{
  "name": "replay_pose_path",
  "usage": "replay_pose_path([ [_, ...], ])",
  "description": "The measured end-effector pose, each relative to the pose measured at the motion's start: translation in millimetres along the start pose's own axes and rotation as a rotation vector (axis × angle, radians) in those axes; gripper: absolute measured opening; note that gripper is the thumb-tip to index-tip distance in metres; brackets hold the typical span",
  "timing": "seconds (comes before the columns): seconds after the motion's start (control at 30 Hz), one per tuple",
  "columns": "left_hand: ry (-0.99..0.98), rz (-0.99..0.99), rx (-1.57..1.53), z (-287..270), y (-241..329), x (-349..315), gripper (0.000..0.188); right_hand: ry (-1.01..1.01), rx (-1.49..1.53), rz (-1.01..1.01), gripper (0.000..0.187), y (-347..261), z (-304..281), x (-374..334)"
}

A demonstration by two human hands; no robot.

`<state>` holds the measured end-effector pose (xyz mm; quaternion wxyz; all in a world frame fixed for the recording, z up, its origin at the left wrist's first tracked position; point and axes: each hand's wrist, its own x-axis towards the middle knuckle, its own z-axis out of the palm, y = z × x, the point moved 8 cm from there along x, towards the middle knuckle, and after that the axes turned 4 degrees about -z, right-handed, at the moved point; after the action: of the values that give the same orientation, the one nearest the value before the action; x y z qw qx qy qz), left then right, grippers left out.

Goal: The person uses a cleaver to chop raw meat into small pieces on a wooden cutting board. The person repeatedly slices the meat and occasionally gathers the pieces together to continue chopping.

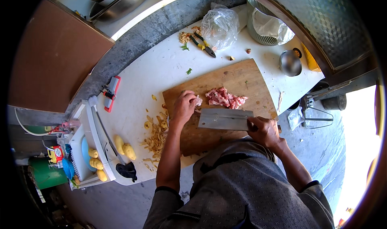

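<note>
left hand (184, 105) pins meat (224, 97) on the board (242, 76), fingers curled clear of the cleaver (225, 119) gripped in the right hand (265, 131)

The person wears a grey shirt of a finely dotted or small-patterned weave, loose over the chest and belly and creased in soft folds. Both sleeves are pushed or cut short above the elbows, each ending in a darker, near-black cuff band. A dark seam or strap line crosses the front of the shirt. Both forearms are bare from the cuffs down. The left hand (184, 107) and right hand (264, 131) are bare, with no gloves, rings or watch visible
</note>
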<state>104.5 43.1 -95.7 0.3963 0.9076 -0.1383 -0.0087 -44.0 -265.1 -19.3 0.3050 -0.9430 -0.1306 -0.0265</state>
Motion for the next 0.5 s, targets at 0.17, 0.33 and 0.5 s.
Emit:
replay_pose_path([
  [0.17,-0.153,-0.019,-0.159,23,30,16,0.038,0.021,0.136,0.203,0.022,18,-16,-25],
  [0.33,-0.210,0.312,0.024,53,70,22,0.051,0.054,0.172,0.360,0.024,38,-17,-47],
  [0.5,-0.172,0.331,0.108,65,80,24,0.044,0.082,0.209,0.476,0.025,53,-20,-67],
])
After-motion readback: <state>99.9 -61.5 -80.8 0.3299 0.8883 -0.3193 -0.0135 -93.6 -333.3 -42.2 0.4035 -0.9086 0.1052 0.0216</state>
